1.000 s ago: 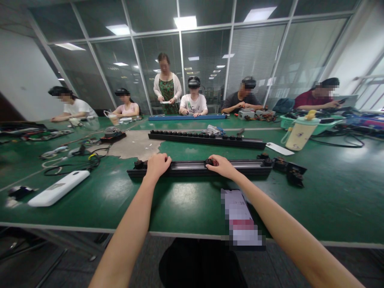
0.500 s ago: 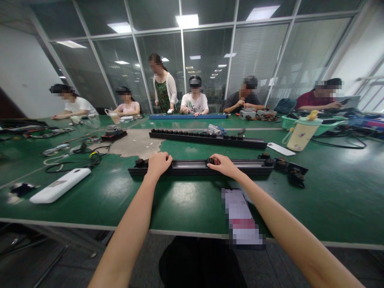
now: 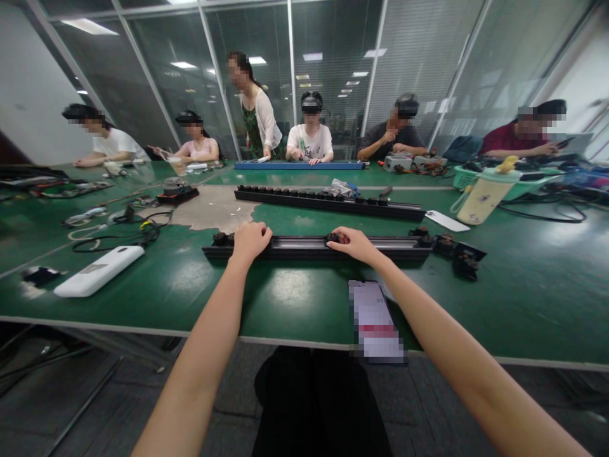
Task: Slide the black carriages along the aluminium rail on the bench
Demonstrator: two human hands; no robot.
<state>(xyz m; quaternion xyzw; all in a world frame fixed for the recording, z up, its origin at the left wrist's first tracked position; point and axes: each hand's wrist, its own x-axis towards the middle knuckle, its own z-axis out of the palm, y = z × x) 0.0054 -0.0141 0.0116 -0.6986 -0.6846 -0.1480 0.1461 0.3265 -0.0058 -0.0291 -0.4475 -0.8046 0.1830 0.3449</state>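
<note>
A long black track rail (image 3: 297, 252) with a silver channel lies across the table before me. My left hand (image 3: 251, 243) is closed over its left part, palm down, with the fingertips partly hidden. Left of that hand a small black block (image 3: 220, 238) sits in the rail. My right hand (image 3: 353, 244) pinches another small black block (image 3: 332, 240) at the channel, right of the middle. More black blocks (image 3: 423, 239) sit at the rail's right end, and loose black pieces (image 3: 466, 261) lie just beyond it.
Behind lies a second black rail (image 3: 328, 204) carrying several blocks. A phone (image 3: 378, 324) lies at the front edge, a white power bank (image 3: 99, 271) and cables (image 3: 137, 238) to the left, a cream cup (image 3: 488, 195) to the right. Several people sit across the table; one stands.
My view has tilted downward, so the table appears higher. Both hands keep their places on the rail. Across the table, one seated person has raised a hand towards the chin.
</note>
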